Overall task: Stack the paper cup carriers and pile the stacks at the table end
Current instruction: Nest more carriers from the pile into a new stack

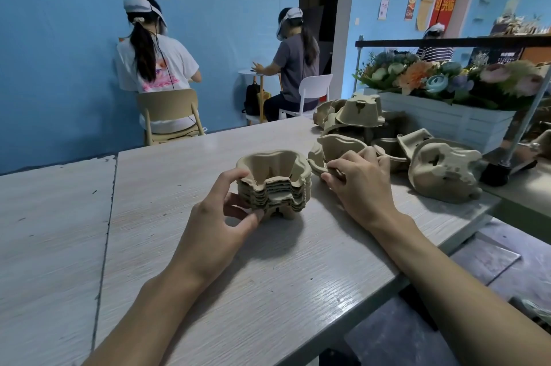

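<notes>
Brown pulp carriers sit nested in a stack [275, 185] on the grey table [179, 231], just left of a loose carrier [334, 148]. Left hand [220, 216] cups the stack's near side, fingers curled around it. Right hand [357, 181] pinches the loose carrier's rim. More carriers lie jumbled in a heap [387, 127] beyond.

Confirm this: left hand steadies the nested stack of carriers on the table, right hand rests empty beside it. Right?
Not quite. The head view shows the right hand gripping a loose carrier, not empty. The left hand does steady the stack on the table.
</notes>
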### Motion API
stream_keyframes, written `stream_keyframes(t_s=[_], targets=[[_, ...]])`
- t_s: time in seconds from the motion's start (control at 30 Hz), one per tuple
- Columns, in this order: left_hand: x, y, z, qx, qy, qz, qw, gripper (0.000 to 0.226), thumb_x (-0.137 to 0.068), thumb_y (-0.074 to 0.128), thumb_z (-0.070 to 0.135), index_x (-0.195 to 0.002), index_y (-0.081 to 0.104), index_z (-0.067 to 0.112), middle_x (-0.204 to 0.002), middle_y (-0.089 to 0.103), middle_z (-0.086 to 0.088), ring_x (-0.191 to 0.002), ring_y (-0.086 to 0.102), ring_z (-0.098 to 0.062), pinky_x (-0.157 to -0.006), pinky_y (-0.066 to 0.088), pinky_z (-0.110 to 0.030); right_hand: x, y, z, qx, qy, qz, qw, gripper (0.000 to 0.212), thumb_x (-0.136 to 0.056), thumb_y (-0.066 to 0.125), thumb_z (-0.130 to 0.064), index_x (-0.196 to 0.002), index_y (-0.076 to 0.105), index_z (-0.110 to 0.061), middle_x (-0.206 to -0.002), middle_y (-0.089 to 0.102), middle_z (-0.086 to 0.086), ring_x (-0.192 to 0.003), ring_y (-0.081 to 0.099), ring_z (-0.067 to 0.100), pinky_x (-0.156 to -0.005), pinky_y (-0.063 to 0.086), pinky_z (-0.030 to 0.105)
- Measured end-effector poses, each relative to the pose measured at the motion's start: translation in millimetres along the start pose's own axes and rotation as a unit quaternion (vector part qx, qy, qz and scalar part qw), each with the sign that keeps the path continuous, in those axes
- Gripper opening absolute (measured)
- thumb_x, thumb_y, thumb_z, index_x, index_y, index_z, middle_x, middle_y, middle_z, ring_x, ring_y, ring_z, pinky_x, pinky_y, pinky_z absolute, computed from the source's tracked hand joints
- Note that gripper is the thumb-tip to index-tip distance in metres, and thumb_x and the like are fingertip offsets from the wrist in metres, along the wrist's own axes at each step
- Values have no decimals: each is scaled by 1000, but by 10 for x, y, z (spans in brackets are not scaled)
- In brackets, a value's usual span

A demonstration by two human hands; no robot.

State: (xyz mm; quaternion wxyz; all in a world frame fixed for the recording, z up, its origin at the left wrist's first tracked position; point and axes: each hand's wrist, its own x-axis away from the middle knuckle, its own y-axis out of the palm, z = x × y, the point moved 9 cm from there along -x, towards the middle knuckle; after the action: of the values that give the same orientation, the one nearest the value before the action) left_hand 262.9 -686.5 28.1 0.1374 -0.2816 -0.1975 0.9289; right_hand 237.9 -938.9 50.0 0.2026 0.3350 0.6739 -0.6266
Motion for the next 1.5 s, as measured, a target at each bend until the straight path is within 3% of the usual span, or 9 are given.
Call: stream_keyframes(t_s=[0.2, 0.53, 0.67, 0.8, 0.9, 1.1, 1.3, 1.43, 1.5], targets=[[1, -2, -4, 9, -4, 1, 1000, 58, -84, 79, 17, -127, 51, 43, -89, 73, 5, -82, 70, -8, -77, 53, -15, -1, -63, 83, -21, 38, 44, 998, 17, -92, 56, -30, -93, 67, -17, -95, 68, 3, -97, 48, 28, -86, 27, 41], [-1, 4, -7, 7, -3, 0, 1000, 57, -84, 79, 17, -128, 51, 43, -90, 73, 4, -79, 71, -11, -75, 53, -16, 34, -93, 226, -137, 100, 53, 984, 20, -101, 43, -22, -106, 62, -16, -102, 61, -5, -105, 43, 26, -84, 29, 42], [-6, 6, -10, 5, -4, -2, 1000, 58, -85, 78, 18, -128, 50, 43, -90, 73, 4, -80, 71, -10, -73, 50, -11, 9, -63, 204, -192, 59, 59, 978, 21, -102, 40, -13, -108, 60, -11, -99, 63, 9, -92, 50, 30, -80, 42, 44], [-7, 8, -2, 7, -3, -2, 1000, 58, -85, 79, 18, -128, 50, 43, -90, 73, 6, -82, 70, -8, -73, 50, -10, 1, -141, 181, -255, 46, 88, 962, 17, -100, 43, -4, -103, 60, -6, -88, 58, 5, -79, 46, 13, -69, 32, 27], [-12, 9, -10, 6, -4, -3, 1000, 58, -85, 78, 19, -128, 50, 44, -91, 73, 6, -83, 71, -9, -74, 51, -12, 10, -198, 228, -294, 61, 114, 947, 18, -97, 43, 1, -106, 58, -4, -83, 56, 6, -72, 43, 9, -64, 32, 28], [-3, 3, 4, 6, 0, -2, 1000, 56, -85, 78, 18, -126, 50, 44, -90, 73, 6, -86, 70, -8, -78, 52, -15, 4, -165, 29, -248, -1, 77, 966, 26, -92, 50, 0, -114, 62, -5, -97, 59, 7, -82, 49, 9, -73, 36, 19], [-3, 9, 9, 4, 0, -6, 1000, 56, -85, 77, 18, -126, 50, 44, -91, 73, 7, -85, 70, -8, -76, 52, -14, 14, -5, -1, -240, 4, 11, 971, 12, -93, 55, -16, -101, 63, -12, -97, 51, 2, -84, 54, 19, -80, 47, 38], [-8, 10, 6, 4, 3, -6, 1000, 57, -85, 78, 17, -127, 50, 43, -91, 73, 6, -87, 70, -8, -75, 50, -10, 18, 73, 87, -177, 49, -23, 983, 12, -100, 46, -28, -101, 55, -21, -106, 59, -1, -104, 51, 23, -85, 31, 40], [-10, 11, 6, 6, 3, -5, 1000, 57, -85, 78, 16, -128, 50, 42, -91, 73, 6, -87, 70, -8, -75, 50, -10, 21, 76, 110, -179, 60, -25, 982, 10, -102, 44, -29, -100, 51, -22, -103, 60, -1, -99, 53, 24, -82, 26, 38]])
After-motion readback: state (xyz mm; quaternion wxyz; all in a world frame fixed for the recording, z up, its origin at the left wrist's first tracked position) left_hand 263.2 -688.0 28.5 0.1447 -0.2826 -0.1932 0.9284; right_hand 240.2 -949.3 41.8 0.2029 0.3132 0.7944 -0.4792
